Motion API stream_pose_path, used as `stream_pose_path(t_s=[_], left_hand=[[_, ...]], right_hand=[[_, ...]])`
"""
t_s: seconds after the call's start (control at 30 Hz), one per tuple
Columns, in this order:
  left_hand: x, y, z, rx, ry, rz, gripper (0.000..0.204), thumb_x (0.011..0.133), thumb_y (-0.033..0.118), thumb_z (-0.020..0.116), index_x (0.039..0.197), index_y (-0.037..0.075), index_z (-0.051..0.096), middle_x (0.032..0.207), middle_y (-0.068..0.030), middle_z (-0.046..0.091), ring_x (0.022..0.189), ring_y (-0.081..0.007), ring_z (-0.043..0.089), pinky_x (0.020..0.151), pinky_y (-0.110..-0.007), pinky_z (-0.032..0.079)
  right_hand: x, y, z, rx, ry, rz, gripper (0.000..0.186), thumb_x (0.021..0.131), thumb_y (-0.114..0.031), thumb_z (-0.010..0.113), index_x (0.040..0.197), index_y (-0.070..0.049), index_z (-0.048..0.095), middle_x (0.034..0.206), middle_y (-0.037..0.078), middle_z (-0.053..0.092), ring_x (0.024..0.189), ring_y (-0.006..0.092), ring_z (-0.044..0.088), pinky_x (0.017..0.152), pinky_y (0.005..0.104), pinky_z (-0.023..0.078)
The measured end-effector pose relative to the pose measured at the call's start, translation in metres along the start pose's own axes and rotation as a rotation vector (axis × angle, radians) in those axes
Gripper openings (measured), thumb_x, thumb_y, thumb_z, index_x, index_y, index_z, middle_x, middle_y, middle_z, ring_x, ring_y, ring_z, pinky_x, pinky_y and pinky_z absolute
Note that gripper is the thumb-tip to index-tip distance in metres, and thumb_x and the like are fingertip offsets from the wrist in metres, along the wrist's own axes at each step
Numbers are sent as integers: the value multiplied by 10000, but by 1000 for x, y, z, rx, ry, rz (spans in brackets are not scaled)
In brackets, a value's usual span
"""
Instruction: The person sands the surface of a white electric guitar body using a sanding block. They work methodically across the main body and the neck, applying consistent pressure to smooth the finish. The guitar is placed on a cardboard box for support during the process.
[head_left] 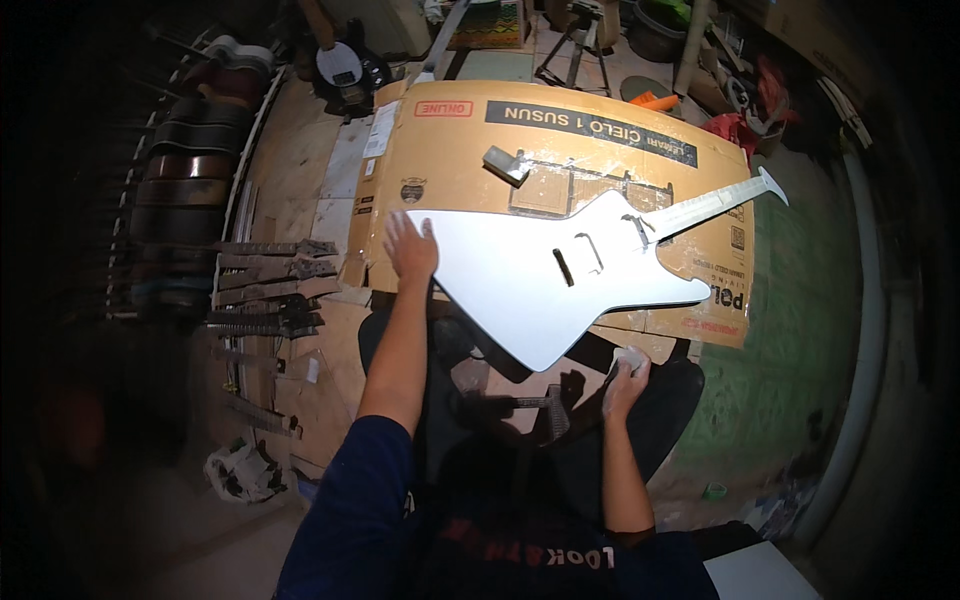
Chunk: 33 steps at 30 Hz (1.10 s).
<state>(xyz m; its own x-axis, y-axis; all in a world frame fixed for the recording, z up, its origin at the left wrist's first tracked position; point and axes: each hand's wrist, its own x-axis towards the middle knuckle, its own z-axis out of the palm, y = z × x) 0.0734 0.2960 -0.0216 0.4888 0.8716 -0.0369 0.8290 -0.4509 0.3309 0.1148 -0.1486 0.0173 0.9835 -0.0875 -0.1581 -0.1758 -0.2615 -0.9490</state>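
A white, angular electric guitar body (520, 260) lies flat on a brown cardboard sheet (440, 150), its near corner jutting past the cardboard's edge. Dark slots are cut into its face, and a pale neck (705, 205) runs from it to the upper right. My left hand (410, 247) rests with spread fingers at the body's left corner. To the right of the near corner, apart from the guitar, my right hand (625, 380) is closed on a small whitish pad (630, 357); its exact kind is unclear. Beyond the body sits a small grey block (505, 165).
Several guitar bodies (195, 165) stand in a rack at the left, with several necks (275, 290) stacked nearer. At the back are a banjo-like instrument (340, 65), a tripod (578, 50) and an orange object (655, 101). A crumpled pale bag (243, 472) lies at lower left.
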Motion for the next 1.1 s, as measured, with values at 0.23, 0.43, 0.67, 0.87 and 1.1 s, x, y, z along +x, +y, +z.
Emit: stream_pose_path(t_s=[0.23,0.43,0.67,0.87,1.1], left_hand=[[-32,74,18,143,-32,111,707,1067,449,458,1574,-37,372,1696,-202,265,1597,-350,161,1276,-571,134],[-105,196,46,-3,-80,454,770,1018,472,548,1573,-28,362,1668,-212,310,1582,-341,209,1277,-570,127],[-143,262,57,-115,-279,868,788,1004,484,566,1576,-19,364,1673,-196,318,1577,-330,235,1280,-547,152],[-98,214,44,-101,-153,657,724,978,377,647,1511,-60,423,1603,-254,405,1518,-375,338,1242,-527,238],[-88,243,61,99,-175,524,679,1060,417,486,1578,-9,379,1680,-178,327,1583,-340,222,1272,-578,133]], right_hand=[[6,2,-2,150,74,102,311,928,20,530,1231,0,598,1161,105,599,1075,220,581,995,357,457],[6,3,-6,169,111,93,336,941,30,505,1269,8,572,1237,117,570,1154,223,550,1053,349,415],[9,12,-9,262,154,103,431,942,50,576,1359,8,478,1331,153,514,1237,246,520,1107,361,389],[13,3,-17,372,160,242,455,940,51,601,1365,-16,455,1327,175,526,1149,256,555,958,367,503],[15,-14,-15,450,199,296,422,938,22,599,1328,-28,447,1158,161,592,825,196,595,741,322,535]])
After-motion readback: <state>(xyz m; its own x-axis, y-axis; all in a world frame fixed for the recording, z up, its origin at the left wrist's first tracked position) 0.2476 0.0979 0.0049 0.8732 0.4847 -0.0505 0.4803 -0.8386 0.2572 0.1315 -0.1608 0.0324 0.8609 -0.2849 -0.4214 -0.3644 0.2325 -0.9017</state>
